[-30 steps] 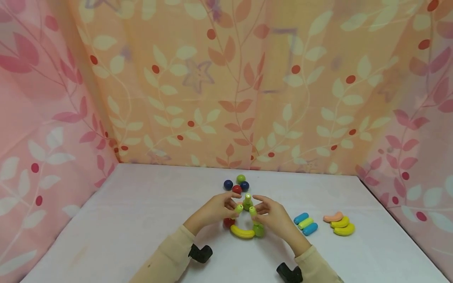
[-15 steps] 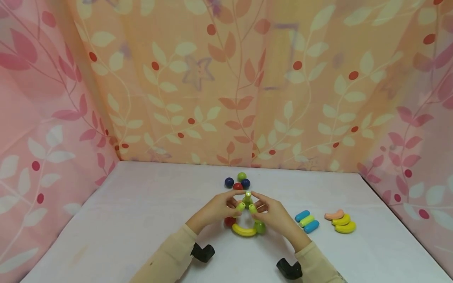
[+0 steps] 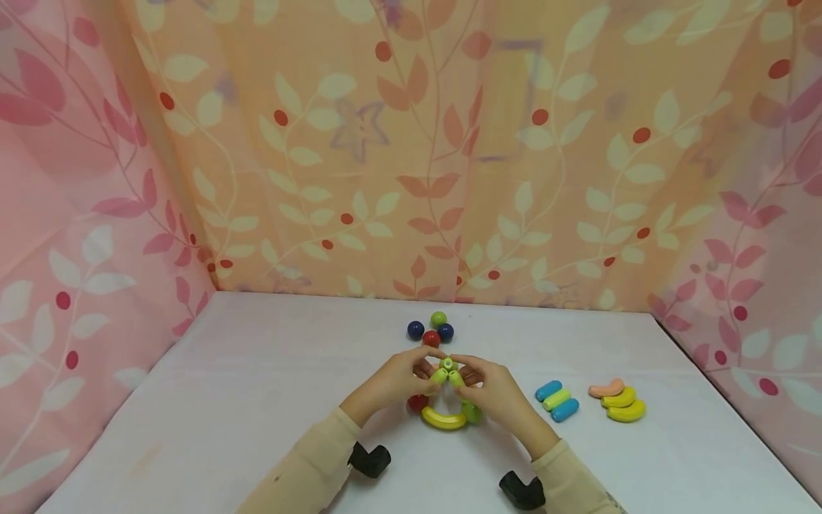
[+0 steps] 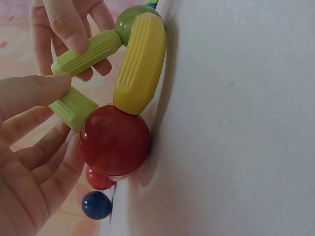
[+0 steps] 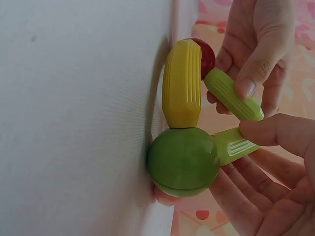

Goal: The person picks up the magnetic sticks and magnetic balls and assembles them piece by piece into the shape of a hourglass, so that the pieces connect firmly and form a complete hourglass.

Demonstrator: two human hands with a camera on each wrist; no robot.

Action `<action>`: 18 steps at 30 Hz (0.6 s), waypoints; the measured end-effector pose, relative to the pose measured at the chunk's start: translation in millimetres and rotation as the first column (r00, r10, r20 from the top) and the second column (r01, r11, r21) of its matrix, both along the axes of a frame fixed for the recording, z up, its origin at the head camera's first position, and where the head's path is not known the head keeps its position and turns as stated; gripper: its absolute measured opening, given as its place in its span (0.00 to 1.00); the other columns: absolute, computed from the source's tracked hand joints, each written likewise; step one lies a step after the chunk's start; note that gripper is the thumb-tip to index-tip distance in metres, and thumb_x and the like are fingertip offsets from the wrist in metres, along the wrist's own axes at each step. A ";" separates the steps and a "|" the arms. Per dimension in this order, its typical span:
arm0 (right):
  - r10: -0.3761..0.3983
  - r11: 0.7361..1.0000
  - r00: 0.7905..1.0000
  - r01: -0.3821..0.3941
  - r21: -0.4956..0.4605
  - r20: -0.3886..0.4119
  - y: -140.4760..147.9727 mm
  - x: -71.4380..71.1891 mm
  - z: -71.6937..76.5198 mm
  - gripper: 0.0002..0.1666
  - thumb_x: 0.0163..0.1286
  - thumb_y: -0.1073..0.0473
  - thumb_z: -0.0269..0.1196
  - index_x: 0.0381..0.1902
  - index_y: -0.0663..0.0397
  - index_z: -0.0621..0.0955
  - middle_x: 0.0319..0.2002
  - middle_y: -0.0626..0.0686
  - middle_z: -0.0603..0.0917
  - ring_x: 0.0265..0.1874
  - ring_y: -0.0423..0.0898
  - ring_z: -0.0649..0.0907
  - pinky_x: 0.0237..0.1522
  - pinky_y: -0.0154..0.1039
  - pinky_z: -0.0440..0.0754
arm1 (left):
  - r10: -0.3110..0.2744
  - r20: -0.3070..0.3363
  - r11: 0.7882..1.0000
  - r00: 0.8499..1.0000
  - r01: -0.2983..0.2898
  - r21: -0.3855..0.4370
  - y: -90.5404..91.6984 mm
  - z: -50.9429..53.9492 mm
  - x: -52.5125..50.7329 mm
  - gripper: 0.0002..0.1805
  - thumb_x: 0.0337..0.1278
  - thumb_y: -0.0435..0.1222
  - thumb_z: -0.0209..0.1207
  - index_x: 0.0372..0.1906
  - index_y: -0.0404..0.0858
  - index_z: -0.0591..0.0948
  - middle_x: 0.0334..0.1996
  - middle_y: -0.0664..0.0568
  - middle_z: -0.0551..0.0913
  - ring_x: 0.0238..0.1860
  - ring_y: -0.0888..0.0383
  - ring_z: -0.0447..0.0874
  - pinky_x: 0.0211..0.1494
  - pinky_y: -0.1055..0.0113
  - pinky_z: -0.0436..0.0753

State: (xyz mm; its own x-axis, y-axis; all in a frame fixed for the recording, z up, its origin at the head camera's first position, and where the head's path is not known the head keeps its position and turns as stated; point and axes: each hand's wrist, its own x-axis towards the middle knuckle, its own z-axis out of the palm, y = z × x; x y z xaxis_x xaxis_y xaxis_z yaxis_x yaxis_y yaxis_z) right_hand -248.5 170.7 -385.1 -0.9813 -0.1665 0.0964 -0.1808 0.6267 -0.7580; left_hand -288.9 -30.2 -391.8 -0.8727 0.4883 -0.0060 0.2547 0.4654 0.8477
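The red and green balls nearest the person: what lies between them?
A curved yellow bar spans from the red ball to the green ball; both wrist views show it.

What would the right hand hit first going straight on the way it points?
Likely the far light-green stick, its end showing close ahead of the right hand, then the left hand; the head view leaves depth there unclear.
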 end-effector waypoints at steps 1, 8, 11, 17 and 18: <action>0.000 1.000 1.000 0.000 -0.002 -0.001 -0.5 0.4 -0.3 0.28 0.61 0.67 0.68 0.60 0.53 0.81 0.41 0.52 0.87 0.41 0.47 0.84 0.42 0.41 0.88 | 0.002 0.001 1.000 1.000 -0.002 0.000 -0.1 -0.2 0.4 0.26 0.55 0.34 0.69 0.60 0.46 0.78 0.38 0.52 0.83 0.39 0.59 0.80 0.44 0.67 0.84; -0.016 1.000 1.000 0.016 -0.001 0.004 -1.8 0.8 0.5 0.26 0.61 0.67 0.67 0.59 0.52 0.82 0.41 0.51 0.88 0.42 0.46 0.84 0.42 0.41 0.88 | -0.002 -0.014 1.000 1.000 0.002 0.003 -0.3 0.7 1.3 0.25 0.56 0.34 0.69 0.60 0.46 0.79 0.38 0.52 0.83 0.40 0.59 0.80 0.43 0.68 0.83; -0.023 1.000 1.000 0.023 0.009 -0.002 -2.1 0.6 0.9 0.26 0.62 0.67 0.68 0.59 0.52 0.82 0.42 0.51 0.88 0.43 0.47 0.85 0.42 0.41 0.88 | -0.002 -0.024 1.000 1.000 0.002 -0.002 0.1 1.6 1.7 0.25 0.56 0.34 0.69 0.60 0.46 0.80 0.39 0.51 0.83 0.41 0.59 0.80 0.43 0.68 0.84; -0.023 0.999 1.000 0.023 0.024 -0.013 -2.4 1.2 0.5 0.25 0.62 0.67 0.68 0.59 0.53 0.82 0.42 0.52 0.88 0.43 0.48 0.86 0.43 0.42 0.88 | 0.010 -0.007 1.000 1.000 -0.011 -0.019 0.5 1.9 2.2 0.25 0.57 0.34 0.68 0.60 0.48 0.80 0.39 0.53 0.83 0.41 0.58 0.80 0.43 0.66 0.84; -0.024 0.999 1.000 0.025 0.023 -0.014 -2.3 1.2 0.2 0.25 0.62 0.67 0.68 0.58 0.53 0.82 0.42 0.52 0.88 0.43 0.48 0.86 0.43 0.42 0.88 | 0.012 -0.003 1.000 1.000 -0.012 -0.019 0.6 1.8 2.3 0.25 0.57 0.34 0.68 0.60 0.48 0.80 0.39 0.53 0.83 0.41 0.58 0.79 0.43 0.66 0.84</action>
State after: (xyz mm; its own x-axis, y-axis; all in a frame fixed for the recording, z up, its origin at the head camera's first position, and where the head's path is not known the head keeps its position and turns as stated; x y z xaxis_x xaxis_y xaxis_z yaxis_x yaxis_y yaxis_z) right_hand -247.3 168.4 -384.8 -0.9838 -0.1446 0.1058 -0.1750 0.6483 -0.7410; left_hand -286.6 -29.6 -390.0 -0.8786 0.4773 -0.0121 0.2516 0.4843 0.8379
